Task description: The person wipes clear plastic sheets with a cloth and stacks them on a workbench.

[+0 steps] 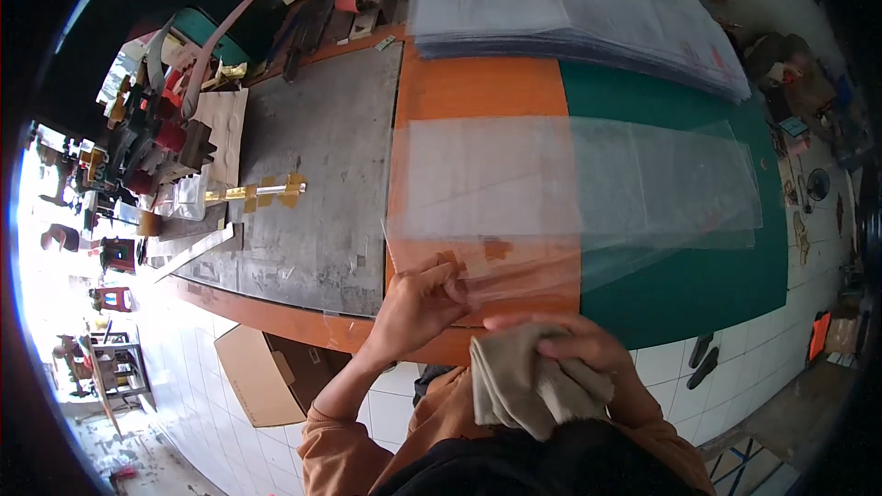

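My left hand is closed, pinching the near left corner of a clear plastic sheet at the table's front edge. The sheet's near side is lifted and creased, running off to the right. In my right hand is a folded beige cloth, held just in front of the table edge. Beyond my hands, more clear plastic sheets lie flat across the orange and green surfaces. How many layers there are, I cannot tell.
A thick stack of clear sheets stands at the back. A grey board with a taped strip covers the left side. Tools and clamps crowd the far left. An open cardboard box is below the table. A person is at the far right.
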Available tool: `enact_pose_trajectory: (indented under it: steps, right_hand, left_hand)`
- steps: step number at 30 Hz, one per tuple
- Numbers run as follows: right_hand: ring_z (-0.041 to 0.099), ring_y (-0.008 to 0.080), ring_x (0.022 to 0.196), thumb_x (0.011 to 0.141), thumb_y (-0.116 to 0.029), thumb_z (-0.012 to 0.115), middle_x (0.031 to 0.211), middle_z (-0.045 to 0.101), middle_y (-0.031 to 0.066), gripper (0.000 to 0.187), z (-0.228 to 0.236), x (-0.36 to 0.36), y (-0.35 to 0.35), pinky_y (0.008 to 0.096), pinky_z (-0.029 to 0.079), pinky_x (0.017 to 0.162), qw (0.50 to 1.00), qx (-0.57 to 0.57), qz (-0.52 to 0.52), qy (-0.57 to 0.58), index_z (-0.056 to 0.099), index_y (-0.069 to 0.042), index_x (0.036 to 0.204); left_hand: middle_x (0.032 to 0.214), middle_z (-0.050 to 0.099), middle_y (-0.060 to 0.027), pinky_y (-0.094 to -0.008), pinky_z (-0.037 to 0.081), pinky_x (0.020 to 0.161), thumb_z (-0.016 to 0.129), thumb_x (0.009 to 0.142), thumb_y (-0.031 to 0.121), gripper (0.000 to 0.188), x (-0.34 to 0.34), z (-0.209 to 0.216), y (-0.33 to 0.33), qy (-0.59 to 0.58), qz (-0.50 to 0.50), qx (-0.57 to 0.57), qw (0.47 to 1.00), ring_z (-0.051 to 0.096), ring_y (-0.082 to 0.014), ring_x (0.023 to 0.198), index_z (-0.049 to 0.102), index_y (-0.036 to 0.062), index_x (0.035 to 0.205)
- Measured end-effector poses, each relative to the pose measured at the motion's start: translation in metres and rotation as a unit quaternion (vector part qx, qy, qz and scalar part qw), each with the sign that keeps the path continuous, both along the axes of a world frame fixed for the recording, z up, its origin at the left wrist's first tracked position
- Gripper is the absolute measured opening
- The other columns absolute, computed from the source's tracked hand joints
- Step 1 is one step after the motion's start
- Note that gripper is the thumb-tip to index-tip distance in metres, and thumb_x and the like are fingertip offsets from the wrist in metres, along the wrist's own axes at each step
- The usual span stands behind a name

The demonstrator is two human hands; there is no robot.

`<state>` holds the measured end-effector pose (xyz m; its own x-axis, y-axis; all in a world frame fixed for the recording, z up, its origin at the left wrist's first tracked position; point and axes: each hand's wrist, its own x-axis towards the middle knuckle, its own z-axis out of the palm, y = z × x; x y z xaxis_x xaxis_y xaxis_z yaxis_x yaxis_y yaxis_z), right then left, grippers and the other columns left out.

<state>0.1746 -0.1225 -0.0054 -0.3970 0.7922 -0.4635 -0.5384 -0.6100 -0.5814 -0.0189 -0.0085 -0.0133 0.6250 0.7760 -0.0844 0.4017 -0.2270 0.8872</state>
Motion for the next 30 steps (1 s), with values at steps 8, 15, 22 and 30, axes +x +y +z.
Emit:
enact_pose_trajectory:
  steps: [8,15,22,30]
  right_hand:
    - [0.052,0.0189,0.101,0.087,-0.022,0.052,0.108,0.054,0.0114,0.041,-0.002,-0.011,0.004,0.0297,0.038,0.089,0.985,-0.132,-0.063,-0.087,0.045,0.002,0.119]
    - [0.056,0.0160,0.092,0.082,-0.011,0.051,0.100,0.058,0.0090,0.032,0.003,0.012,-0.005,0.0262,0.042,0.082,0.989,-0.032,-0.063,-0.130,0.052,0.004,0.110]
    - [0.050,0.0207,0.106,0.086,-0.018,0.051,0.115,0.051,0.0125,0.041,0.005,-0.007,0.010,0.0330,0.039,0.090,0.979,-0.122,-0.153,-0.051,0.044,0.001,0.121]
    - [0.054,0.0173,0.098,0.090,-0.027,0.043,0.110,0.052,0.0105,0.042,0.000,-0.018,0.010,0.0288,0.045,0.083,0.982,-0.080,-0.157,-0.066,0.042,0.001,0.120]
  left_hand:
    - [0.080,0.060,-0.0075,-0.0304,0.044,0.067,0.070,0.068,0.003,0.018,0.000,0.007,-0.004,-0.055,0.059,0.106,0.991,0.057,-0.0201,0.072,0.052,0.0004,0.066]
    - [0.100,0.062,-0.0119,-0.0347,0.044,0.081,0.058,0.078,0.001,0.014,0.008,0.001,-0.011,-0.004,0.012,0.169,0.985,0.058,-0.0270,0.098,0.048,-0.0003,0.087]
    - [0.098,0.064,-0.0143,-0.0463,0.033,0.097,0.049,0.082,-0.004,0.016,0.014,0.011,-0.019,-0.093,0.015,0.200,0.975,0.050,-0.0279,0.111,0.034,0.0035,0.082]
    - [0.100,0.064,-0.0073,-0.0494,0.033,0.097,0.055,0.077,0.000,0.016,0.019,0.024,-0.024,-0.087,-0.092,0.204,0.971,0.051,-0.0294,0.111,0.041,0.0049,0.083]
